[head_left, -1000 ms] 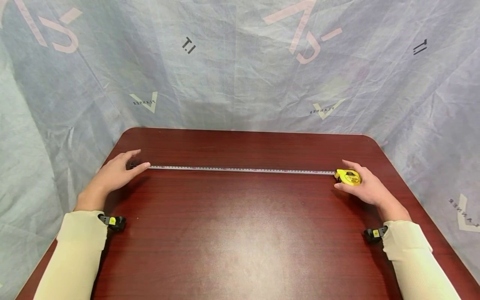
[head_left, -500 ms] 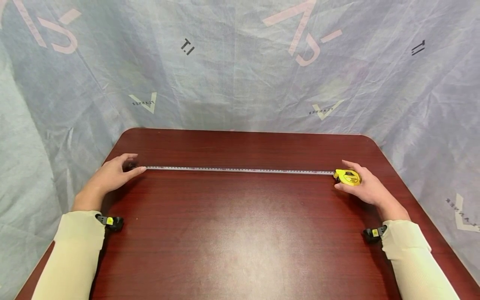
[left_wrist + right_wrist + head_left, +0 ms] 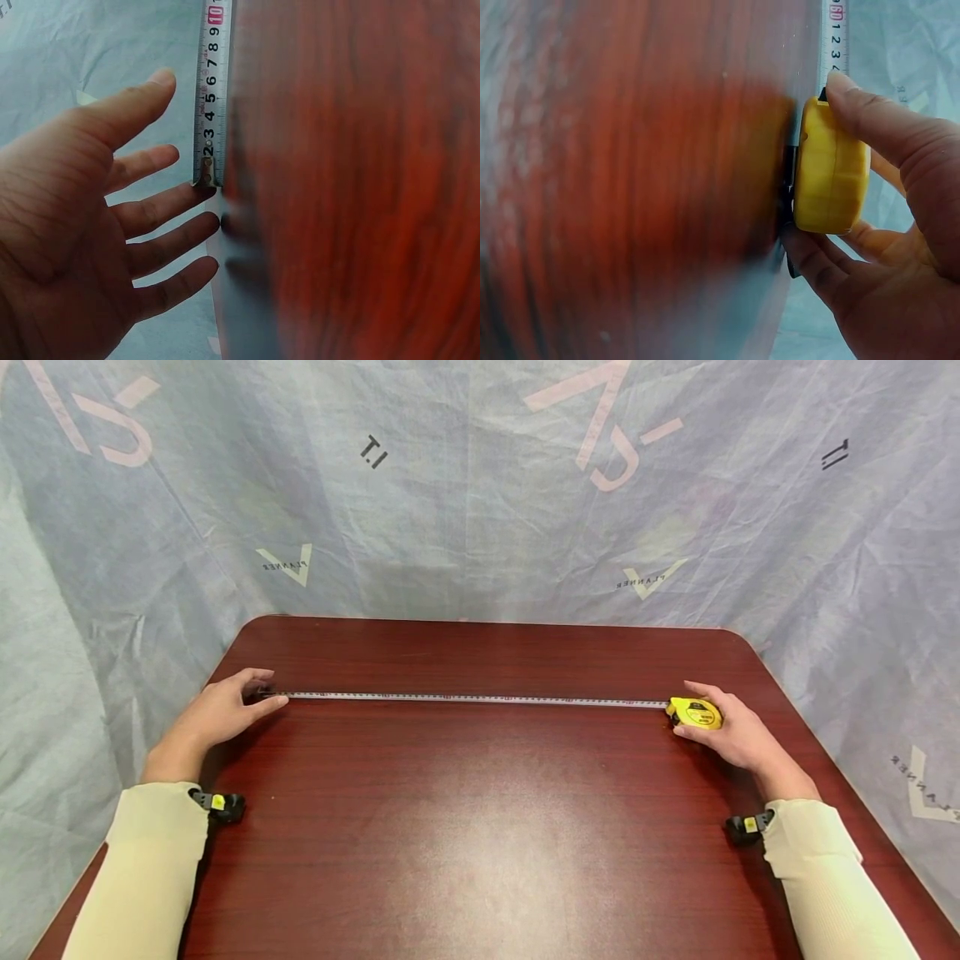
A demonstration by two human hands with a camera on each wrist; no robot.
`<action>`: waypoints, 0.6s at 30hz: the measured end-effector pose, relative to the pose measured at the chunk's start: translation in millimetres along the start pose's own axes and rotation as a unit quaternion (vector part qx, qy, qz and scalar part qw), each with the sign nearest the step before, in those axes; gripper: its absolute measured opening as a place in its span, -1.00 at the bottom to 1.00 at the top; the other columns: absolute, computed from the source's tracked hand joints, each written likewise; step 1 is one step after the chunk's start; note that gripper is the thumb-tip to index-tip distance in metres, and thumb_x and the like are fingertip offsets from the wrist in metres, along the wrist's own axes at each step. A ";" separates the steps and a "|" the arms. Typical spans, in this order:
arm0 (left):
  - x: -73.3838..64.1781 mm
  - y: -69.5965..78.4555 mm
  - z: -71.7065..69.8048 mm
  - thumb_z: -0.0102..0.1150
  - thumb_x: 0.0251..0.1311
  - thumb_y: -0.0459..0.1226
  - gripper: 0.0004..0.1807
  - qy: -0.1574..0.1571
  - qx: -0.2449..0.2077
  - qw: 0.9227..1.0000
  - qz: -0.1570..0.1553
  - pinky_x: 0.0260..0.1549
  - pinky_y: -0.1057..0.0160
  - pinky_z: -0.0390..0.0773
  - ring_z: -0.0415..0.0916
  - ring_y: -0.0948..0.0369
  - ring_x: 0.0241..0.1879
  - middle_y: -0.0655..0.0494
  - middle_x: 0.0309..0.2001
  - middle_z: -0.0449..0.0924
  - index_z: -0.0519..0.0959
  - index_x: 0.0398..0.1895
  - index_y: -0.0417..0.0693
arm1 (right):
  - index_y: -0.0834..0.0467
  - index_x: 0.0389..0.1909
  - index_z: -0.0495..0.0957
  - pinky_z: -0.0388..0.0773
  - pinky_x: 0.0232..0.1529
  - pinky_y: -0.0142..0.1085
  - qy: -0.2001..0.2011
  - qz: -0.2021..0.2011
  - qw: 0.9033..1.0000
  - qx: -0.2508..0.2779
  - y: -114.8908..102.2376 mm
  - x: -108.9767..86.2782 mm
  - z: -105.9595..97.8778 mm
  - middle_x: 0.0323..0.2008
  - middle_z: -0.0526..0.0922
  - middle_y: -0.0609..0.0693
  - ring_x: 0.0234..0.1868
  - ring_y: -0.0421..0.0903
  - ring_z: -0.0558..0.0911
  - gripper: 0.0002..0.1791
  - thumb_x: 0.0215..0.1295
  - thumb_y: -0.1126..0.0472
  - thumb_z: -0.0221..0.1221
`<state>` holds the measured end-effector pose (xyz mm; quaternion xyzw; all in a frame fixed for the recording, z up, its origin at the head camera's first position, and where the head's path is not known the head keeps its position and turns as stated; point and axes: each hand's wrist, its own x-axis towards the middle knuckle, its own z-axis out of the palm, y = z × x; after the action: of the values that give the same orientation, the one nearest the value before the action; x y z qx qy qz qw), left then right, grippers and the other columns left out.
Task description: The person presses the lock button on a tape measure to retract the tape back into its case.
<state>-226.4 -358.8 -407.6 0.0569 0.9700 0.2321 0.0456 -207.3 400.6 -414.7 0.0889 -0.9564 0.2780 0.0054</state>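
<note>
at left on my feed, i see the left hand (image 3: pixel 223 710), fingers loosely spread at the metal hook (image 3: pixel 205 176); the tape blade (image 3: pixel 480 699) stretches straight over the table (image 3: pixel 337 827) to the yellow case (image 3: pixel 694 713), which the right hand (image 3: pixel 741 737) grips between thumb and fingers.

Long, pale cream fabric sleeves (image 3: pixel 138 868) are worn left and right; fine ribbing on the right one. Small, black, blocky device (image 3: pixel 232 809) with yellow rectangular label (image 3: pixel 218 802) projects from each cuff (image 3: pixel 167 797).
</note>
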 end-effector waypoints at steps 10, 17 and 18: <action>-0.4 -2.9 -0.3 0.19 0.44 0.12 -0.18 0.013 0.000 1.000 0.020 0.24 -0.36 0.23 0.33 -0.34 0.31 -0.46 0.32 0.40 0.26 0.49 -0.29 | 0.17 0.53 0.26 0.32 0.09 0.29 0.010 -0.011 1.000 -0.007 1.6 -1.1 1.1 0.25 0.37 0.46 0.17 0.40 0.39 -0.13 0.29 0.06 0.45; -0.4 -5.4 -0.2 0.23 0.46 -0.12 -0.34 0.009 -0.002 1.000 0.026 0.22 -0.37 0.27 0.36 -0.35 0.28 -0.46 0.30 0.42 0.29 0.46 -0.27 | 0.16 0.52 0.28 0.30 0.10 0.31 0.010 -0.018 1.000 -0.008 2.4 -2.0 1.1 0.26 0.37 0.47 0.20 0.41 0.37 -0.17 0.31 0.08 0.44; -0.3 -5.5 -0.1 0.24 0.46 -0.15 -0.36 0.011 -0.001 1.000 0.028 0.21 -0.37 0.27 0.37 -0.35 0.27 -0.46 0.29 0.42 0.31 0.46 -0.28 | 0.15 0.52 0.29 0.30 0.10 0.30 0.011 -0.018 1.000 -0.006 2.6 -2.0 1.0 0.26 0.37 0.47 0.20 0.41 0.37 -0.17 0.31 0.09 0.44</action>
<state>-226.5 -363.7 -410.0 0.0817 0.9681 0.2351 0.0283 -205.8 402.6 -417.1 0.1032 -0.9561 0.2733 0.0210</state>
